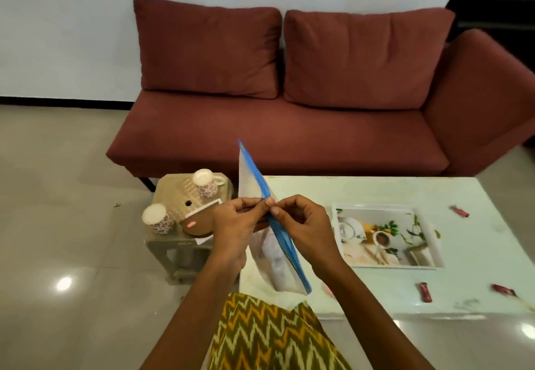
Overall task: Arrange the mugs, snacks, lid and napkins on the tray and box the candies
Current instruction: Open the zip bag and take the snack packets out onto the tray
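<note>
Both hands pinch the blue zip strip of a clear plastic bag (251,184) held upright over the table's left edge. My left hand (236,222) grips it from the left, my right hand (301,225) from the right, fingertips touching at the strip. Something pale shows inside the bag's lower part. The printed tray (428,259) lies on the white table (362,190) to the right, with nothing on it. Red candies lie at the table's far right (459,211) and near front (424,292), (503,290). Two floral mugs (205,183), (158,219) and a brown lid (197,225) stand on a stool.
The beige plastic stool (176,196) stands left of the table and also holds a white napkin (208,206) under the lid. A maroon sofa (289,126) runs behind the table. Glossy tiled floor lies to the left.
</note>
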